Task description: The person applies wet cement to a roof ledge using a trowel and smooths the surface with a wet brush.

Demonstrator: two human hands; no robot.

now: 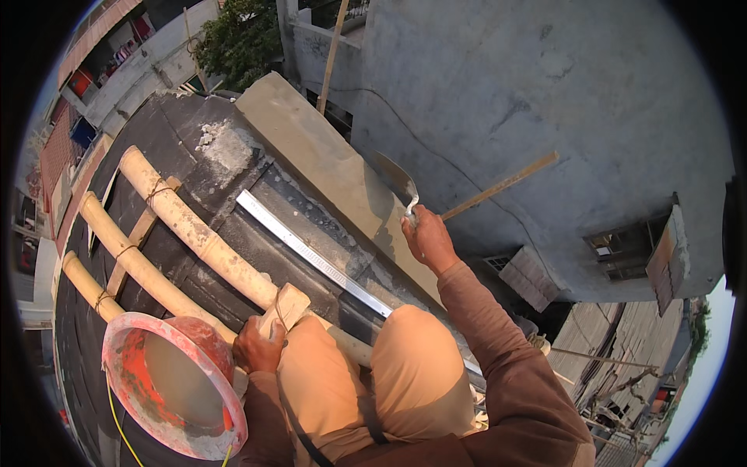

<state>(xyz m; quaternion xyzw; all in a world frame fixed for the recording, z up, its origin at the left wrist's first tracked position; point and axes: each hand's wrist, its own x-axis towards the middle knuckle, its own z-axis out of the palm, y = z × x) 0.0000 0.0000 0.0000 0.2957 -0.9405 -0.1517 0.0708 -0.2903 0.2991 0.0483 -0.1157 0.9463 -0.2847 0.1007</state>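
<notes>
My right hand [430,240] grips a trowel [398,173] by its handle, with the blade over the outer edge of a low wall. Smooth grey-brown mortar [311,152] covers the wall's top, with a rougher patch near my right forearm. My left hand [261,346] is closed around a short wooden piece [285,308] lying across the bamboo poles, by my left knee. A red bucket [114,373], its rim crusted with cement, stands left of that hand and holds grey wet mix. Along the wall's inner side lies a long silver metal straightedge [311,253], partly hidden by my knees.
Three bamboo poles [198,233], tied to a wooden crosspiece [140,233], run over dark sheeting [171,128]. Crumbled mortar [226,148] sits near the wall's far end. Beyond the wall the ground drops away beside a grey building [545,101]. A wooden pole [502,185] juts out past my right hand.
</notes>
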